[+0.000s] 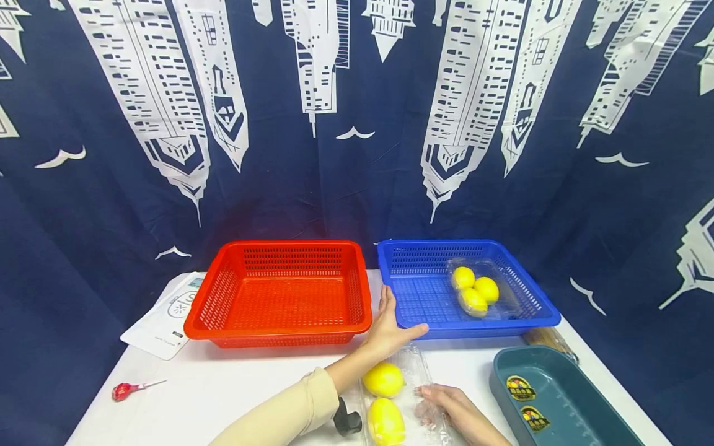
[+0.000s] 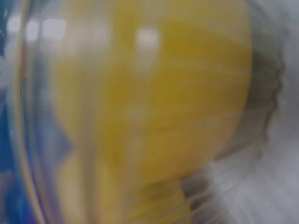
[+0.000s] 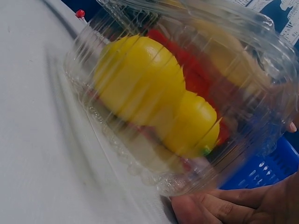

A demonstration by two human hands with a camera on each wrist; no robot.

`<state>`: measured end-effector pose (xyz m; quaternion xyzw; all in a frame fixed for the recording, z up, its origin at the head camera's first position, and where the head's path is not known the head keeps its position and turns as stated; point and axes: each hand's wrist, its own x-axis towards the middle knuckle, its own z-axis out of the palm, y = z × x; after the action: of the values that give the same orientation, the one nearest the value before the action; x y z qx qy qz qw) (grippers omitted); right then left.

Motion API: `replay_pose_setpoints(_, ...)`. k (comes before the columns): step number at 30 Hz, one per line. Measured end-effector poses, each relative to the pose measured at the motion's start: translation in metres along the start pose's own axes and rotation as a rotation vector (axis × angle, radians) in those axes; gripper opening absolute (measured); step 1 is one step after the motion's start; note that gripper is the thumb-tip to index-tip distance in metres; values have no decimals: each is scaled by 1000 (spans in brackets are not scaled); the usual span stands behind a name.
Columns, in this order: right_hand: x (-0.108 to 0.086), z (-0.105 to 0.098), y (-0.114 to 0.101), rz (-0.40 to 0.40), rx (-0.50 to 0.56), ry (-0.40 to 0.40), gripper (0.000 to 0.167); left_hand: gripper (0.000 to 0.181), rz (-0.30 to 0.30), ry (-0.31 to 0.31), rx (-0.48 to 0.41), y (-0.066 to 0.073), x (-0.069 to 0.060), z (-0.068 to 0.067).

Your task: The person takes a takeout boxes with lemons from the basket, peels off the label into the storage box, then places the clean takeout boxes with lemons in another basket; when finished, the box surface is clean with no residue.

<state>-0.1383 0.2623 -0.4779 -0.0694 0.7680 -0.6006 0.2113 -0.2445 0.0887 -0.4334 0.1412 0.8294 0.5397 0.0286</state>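
A clear plastic clamshell box (image 1: 413,371) with two yellow lemons (image 1: 383,380) inside lies at the table's near middle. At its right side my right hand (image 1: 460,412) grips the edge; some of its fingers show through the plastic. My left hand (image 1: 388,329) reaches over the box, fingers straight and thumb spread, by the near left corner of the blue basket (image 1: 407,330). Whether it touches the basket, I cannot tell. A lemon (image 2: 159,88) fills the blurred left wrist view behind plastic. Another clear box (image 1: 504,297) with three lemons (image 1: 474,302) sits in the blue basket.
A red basket (image 1: 279,337) stands to the left of the blue one. At the right is a dark green tub (image 1: 569,396) with round stickers. A white packet (image 1: 173,316) and a red lollipop (image 1: 123,391) lie at the left. A patterned navy curtain (image 1: 312,186) hangs behind.
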Motion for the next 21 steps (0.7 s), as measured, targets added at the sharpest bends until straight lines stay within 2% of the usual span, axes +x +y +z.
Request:
replay_pose_setpoints(9,-4,-2,2,2,11,-4,55,111,3,13,-10,-5,6,5)
replay_pose_setpoints(17,-4,-6,3,-71,49,-89,52,117,17,38,-55,-12,12,7)
replay_pose_setpoints(21,-4,-8,3,-57,50,-86,52,120,13,28,-69,-11,13,7)
